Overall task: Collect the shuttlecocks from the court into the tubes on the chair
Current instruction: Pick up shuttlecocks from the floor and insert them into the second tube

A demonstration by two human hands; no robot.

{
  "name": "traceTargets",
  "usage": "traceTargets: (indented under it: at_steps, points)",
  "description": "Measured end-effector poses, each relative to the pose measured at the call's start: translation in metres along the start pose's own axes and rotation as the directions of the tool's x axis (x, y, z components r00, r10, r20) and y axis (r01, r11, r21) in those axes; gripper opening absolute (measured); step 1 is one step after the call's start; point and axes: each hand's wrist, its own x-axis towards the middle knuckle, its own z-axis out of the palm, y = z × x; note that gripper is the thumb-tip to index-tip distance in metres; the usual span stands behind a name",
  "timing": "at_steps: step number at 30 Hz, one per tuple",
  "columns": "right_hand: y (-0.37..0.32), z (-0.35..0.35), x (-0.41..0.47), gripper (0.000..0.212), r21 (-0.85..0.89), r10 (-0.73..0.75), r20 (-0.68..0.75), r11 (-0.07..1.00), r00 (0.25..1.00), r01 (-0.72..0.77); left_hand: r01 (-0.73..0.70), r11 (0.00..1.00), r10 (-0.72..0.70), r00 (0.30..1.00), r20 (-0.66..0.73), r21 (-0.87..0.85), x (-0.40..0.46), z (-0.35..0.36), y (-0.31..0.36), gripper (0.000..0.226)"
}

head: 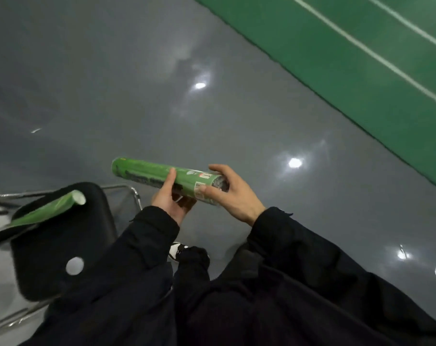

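Observation:
I hold a green shuttlecock tube [147, 174] level in front of me, over the grey floor. My left hand [170, 199] grips it from below near its middle. My right hand [230, 193] wraps the tube's right end, where a white label and a dark cap show. A second green tube [49, 208] lies tilted on the black seat of the chair [62, 245] at the lower left, blurred. No shuttlecock is visible on the floor.
The green court mat [349, 53] with white lines runs diagonally across the upper right. Glossy grey floor [137, 96] with lamp reflections fills the middle. The chair's chrome frame [127, 188] sticks out beside my left hand. My shoe [175, 250] shows below.

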Motion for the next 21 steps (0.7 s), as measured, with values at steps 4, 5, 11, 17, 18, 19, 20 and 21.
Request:
traceTargets:
  at_steps: [4, 5, 11, 17, 18, 19, 20, 21]
  points:
    - [0.038, -0.102, -0.041, 0.115, 0.162, -0.02, -0.036, 0.986, 0.999, 0.025, 0.044, 0.994, -0.051, 0.996, 0.07, 0.101, -0.014, 0.108, -0.05, 0.056]
    - [0.045, -0.125, -0.052, 0.121, 0.138, -0.035, -0.059, 0.989, 0.998, 0.043, 0.057, 0.991, -0.068, 0.994, 0.087, 0.119, -0.017, 0.135, -0.063, 0.056]
    - [0.073, -0.259, -0.099, 0.093, 0.088, -0.032, -0.418, 0.993, 0.908, 0.075, 0.125, 0.955, -0.194, 0.95, 0.245, 0.27, -0.042, 0.293, -0.127, 0.049]
    - [0.087, -0.376, -0.099, 0.094, 0.179, -0.014, -0.559, 0.974, 0.829, 0.138, 0.162, 0.907, -0.293, 0.906, 0.306, 0.388, -0.038, 0.437, -0.166, 0.063]
    - [0.09, -0.397, -0.093, 0.088, 0.164, -0.022, -0.582, 0.976, 0.813, 0.144, 0.166, 0.899, -0.308, 0.897, 0.317, 0.405, -0.033, 0.461, -0.171, 0.061]
    - [0.094, -0.42, -0.086, 0.08, 0.15, -0.026, -0.612, 0.977, 0.79, 0.148, 0.174, 0.894, -0.325, 0.886, 0.33, 0.413, -0.026, 0.487, -0.175, 0.059]
    - [0.097, -0.446, -0.079, 0.074, 0.151, -0.024, -0.645, 0.976, 0.764, 0.158, 0.188, 0.888, -0.348, 0.872, 0.346, 0.419, -0.018, 0.513, -0.179, 0.059]
    - [0.099, -0.472, -0.072, 0.071, 0.163, -0.019, -0.673, 0.971, 0.74, 0.173, 0.204, 0.881, -0.368, 0.862, 0.349, 0.426, -0.01, 0.541, -0.183, 0.061]
